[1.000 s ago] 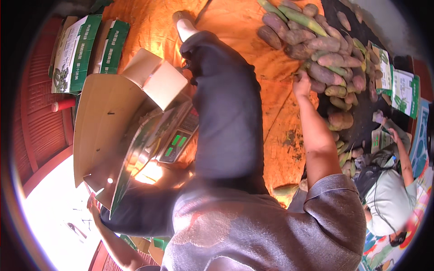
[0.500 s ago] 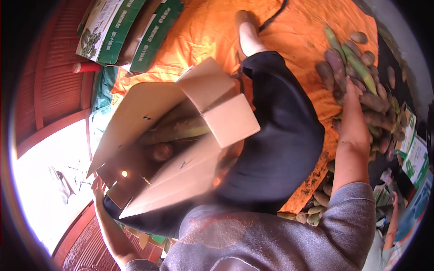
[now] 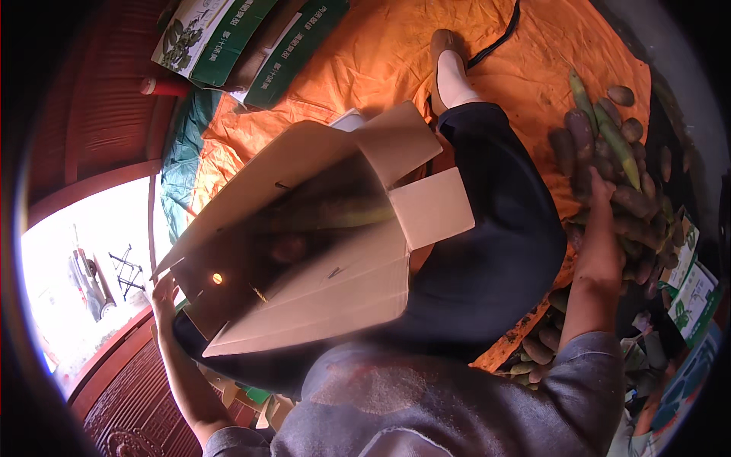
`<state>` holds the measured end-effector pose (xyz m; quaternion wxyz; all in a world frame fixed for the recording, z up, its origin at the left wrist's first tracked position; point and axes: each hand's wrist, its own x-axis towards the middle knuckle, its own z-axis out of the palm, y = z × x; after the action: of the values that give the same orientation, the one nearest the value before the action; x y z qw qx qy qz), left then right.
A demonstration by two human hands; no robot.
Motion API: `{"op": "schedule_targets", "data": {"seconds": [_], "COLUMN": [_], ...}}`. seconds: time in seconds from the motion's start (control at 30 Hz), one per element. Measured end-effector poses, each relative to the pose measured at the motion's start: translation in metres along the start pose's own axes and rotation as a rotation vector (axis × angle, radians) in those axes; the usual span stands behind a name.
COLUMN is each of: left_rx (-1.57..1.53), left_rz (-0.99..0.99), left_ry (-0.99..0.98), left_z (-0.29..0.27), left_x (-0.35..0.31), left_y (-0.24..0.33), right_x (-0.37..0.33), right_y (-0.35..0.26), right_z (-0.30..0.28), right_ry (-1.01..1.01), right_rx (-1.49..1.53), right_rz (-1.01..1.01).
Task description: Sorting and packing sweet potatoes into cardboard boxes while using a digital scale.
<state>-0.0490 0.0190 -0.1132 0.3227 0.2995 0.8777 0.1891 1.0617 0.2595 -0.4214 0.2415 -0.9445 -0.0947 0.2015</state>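
Observation:
An open cardboard box [image 3: 327, 308] lies tilted across my lap, its flaps spread. My left hand [image 3: 164, 297] grips its left end at the edge of a flap. In the shaded inside lie a long green vegetable [image 3: 343, 215] and a rounded reddish-brown one [image 3: 289, 248]. On the right, my right hand [image 3: 601, 185] reaches down into a heap of brownish-purple tubers [image 3: 636, 199]; its fingers are partly hidden, and whether they hold one cannot be made out. Just beyond it, long green vegetables [image 3: 618, 145] lie on the heap.
An orange sheet [image 3: 373, 65] covers the ground, with my outstretched leg [image 3: 495, 228] across it. Printed green-and-white cartons [image 3: 221, 38] stand at the far left, and others [image 3: 693, 297] at the right edge. A dark red carved panel [image 3: 91, 99] borders the left side.
The view has shifted, so most things appear lower and farther right. My right hand has drawn slightly back toward me within the heap. My left hand keeps its hold on the box.

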Motion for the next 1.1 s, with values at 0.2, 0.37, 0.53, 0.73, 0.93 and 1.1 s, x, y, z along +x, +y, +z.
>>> {"op": "schedule_targets", "data": {"seconds": [0.2, 0.37, 0.53, 0.73, 0.93, 1.1], "left_rx": [0.139, 0.123, 0.016, -0.167, -0.270, -0.144], "left_rz": [0.186, 0.327, 0.520, 0.727, 0.886, 0.802], "left_ry": [-0.025, 0.009, 0.079, 0.073, -0.280, -0.411], "left_z": [-0.002, 0.011, -0.002, 0.004, 0.032, 0.038], "left_x": [-0.024, -0.025, -0.010, -0.035, -0.051, -0.045], "left_y": [0.011, 0.034, 0.040, 0.133, 0.185, 0.162], "right_x": [-0.089, -0.185, -0.225, -0.318, -0.498, -0.606], "right_y": [0.043, 0.078, 0.072, -0.071, -0.189, -0.249], "right_z": [-0.033, -0.098, -0.174, -0.271, -0.306, -0.259], "right_ry": [-0.501, -0.645, -0.636, -0.567, -0.810, -1.110], "right_rx": [0.460, 0.864, 0.864, 0.677, 0.523, 0.143], "right_rz": [0.144, 0.322, 0.220, -0.468, -0.947, -1.119]}}
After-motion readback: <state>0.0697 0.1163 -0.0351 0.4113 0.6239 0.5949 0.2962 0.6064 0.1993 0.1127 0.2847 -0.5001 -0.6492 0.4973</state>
